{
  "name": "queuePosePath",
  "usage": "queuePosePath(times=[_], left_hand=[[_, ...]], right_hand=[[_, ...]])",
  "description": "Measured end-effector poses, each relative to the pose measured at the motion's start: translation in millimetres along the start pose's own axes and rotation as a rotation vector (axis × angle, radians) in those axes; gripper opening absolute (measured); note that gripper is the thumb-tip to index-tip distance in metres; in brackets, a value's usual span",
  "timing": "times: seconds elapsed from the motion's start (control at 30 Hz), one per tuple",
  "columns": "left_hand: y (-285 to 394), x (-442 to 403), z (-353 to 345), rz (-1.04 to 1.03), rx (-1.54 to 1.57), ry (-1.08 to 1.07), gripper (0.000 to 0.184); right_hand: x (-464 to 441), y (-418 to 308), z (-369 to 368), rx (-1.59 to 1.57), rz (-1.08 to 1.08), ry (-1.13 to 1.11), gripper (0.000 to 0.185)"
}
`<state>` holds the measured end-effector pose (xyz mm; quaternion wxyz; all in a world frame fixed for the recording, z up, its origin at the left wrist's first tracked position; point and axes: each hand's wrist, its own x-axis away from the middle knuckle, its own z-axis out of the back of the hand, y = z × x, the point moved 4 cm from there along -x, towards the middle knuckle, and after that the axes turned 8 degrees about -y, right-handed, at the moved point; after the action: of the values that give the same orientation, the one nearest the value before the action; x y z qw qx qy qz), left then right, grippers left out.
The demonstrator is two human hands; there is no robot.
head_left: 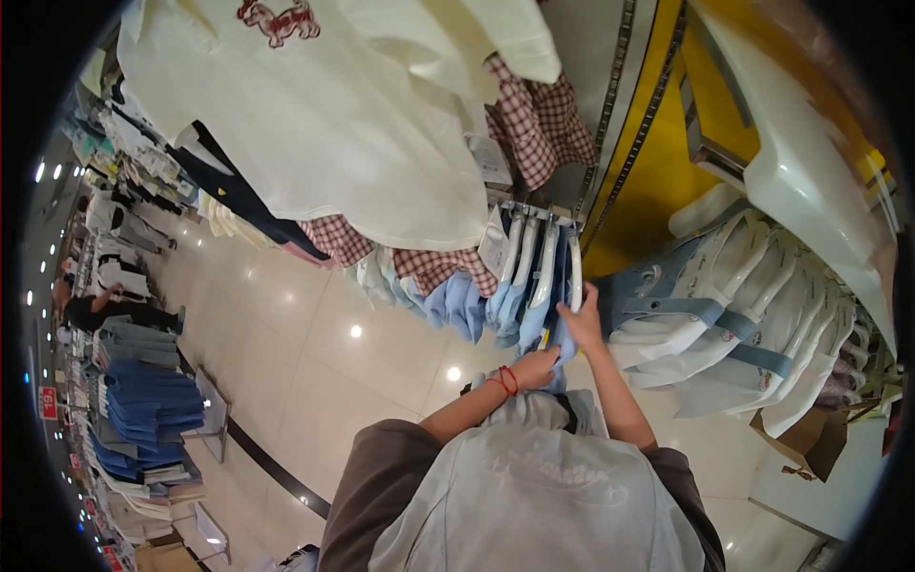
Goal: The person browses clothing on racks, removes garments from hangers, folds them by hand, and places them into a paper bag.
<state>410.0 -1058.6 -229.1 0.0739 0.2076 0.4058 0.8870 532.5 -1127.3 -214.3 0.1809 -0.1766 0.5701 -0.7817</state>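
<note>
Cloth of a light-blue garment [564, 345] lies between the two hands, at the near right end of a row of hanging clothes. The left hand [537, 364] pinches its near edge, fingers drawn together on the fabric, and a red bracelet [505, 383] circles that wrist. The right hand [583, 321] touches the garment's right side, just beside the end of a white hanger; its fingers are partly bent, but I cannot tell whether they grip cloth or plastic.

White hangers [541, 272] stand close together on a metal rail [537, 213] just past the hands. More blue clothes [464, 307] hang to the left of them. Red-checked cloth [434, 269] comes next, partly covered by a large cream shirt [315, 143] that bears a red animal motif [279, 21].

Near the camera, the person wears a light-grey garment [534, 486] with dark sleeves [381, 477] reaching partway down the arms. To the right of the rail rises a yellow panel [624, 205]; beyond it, white tops with blue straps [691, 334] hang in a second row, with a brown box [805, 440] near them.

Pale, shiny floor tiles [353, 377] spread out to the left. On the far left are blue tops [148, 396], a red sign [48, 402] reading 19, and another person [95, 310] in dark clothing.
</note>
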Motion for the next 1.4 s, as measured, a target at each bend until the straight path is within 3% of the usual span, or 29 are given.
queuePosePath(times=[0.07,0.17,0.27,0.4,0.5,0.6,0.7,0.83,0.97,1.07,1.13,1.2,1.23,1.37,1.4], left_hand=[[-2.3,-1.2,-3.5,-0.050,-0.024,-0.037,0.030],[-1.3,-3.9,-7.7,-0.032,-0.014,-0.110,0.029],[9.6,-2.9,2.0,-0.054,0.007,-0.123,0.029],[11.6,-8.1,-3.2,-0.210,0.051,-0.104,0.033],[20.8,-1.6,0.3,-0.114,0.277,-0.258,0.045],[12.6,-4.1,-3.5,-0.175,0.451,-0.052,0.064],[10.4,-7.6,4.3,-0.006,0.752,0.084,0.080],[-4.0,-14.6,6.8,0.027,0.947,0.352,0.098],[-14.9,-15.2,0.9,0.111,0.984,0.437,0.086],[-34.2,-25.9,-18.1,0.015,1.079,0.424,0.086],[-19.9,-20.1,-24.6,-0.013,1.285,0.365,0.067],[-10.9,-15.7,-37.0,0.011,1.572,0.218,0.059],[-4.0,-12.1,-39.0,-0.009,1.499,0.231,0.048],[10.9,23.0,-40.6,-0.043,1.253,0.397,0.038],[6.0,38.7,-38.9,0.068,1.116,0.493,0.037]], right_hand=[[-18.2,0.3,3.7,0.144,0.047,0.051,0.049],[-35.4,-18.2,12.9,0.219,-0.063,0.023,0.038],[-38.0,-30.8,17.6,0.167,-0.154,-0.022,0.034],[-35.3,-32.0,28.0,0.173,-0.078,-0.002,0.032],[-34.6,-34.2,40.4,0.167,-0.021,-0.024,0.028],[-12.3,-69.8,60.4,0.194,-0.030,-0.054,0.029],[17.3,-100.8,81.6,0.168,-0.016,-0.139,0.032],[60.3,-152.5,107.3,0.099,0.069,-0.237,0.033],[104.3,-181.8,148.4,-0.296,-0.054,-0.429,0.035],[132.9,-190.4,174.9,-0.699,-0.123,-0.474,0.039],[141.4,-185.0,188.2,-1.064,-0.051,-0.572,0.044],[147.7,-172.3,195.6,-1.200,-0.103,-0.383,0.050],[149.3,-172.6,198.0,-1.189,-0.117,-0.292,0.050],[143.8,-157.8,225.1,-0.927,-0.158,-0.127,0.050],[141.4,-154.9,231.6,-0.819,-0.182,-0.109,0.050]])
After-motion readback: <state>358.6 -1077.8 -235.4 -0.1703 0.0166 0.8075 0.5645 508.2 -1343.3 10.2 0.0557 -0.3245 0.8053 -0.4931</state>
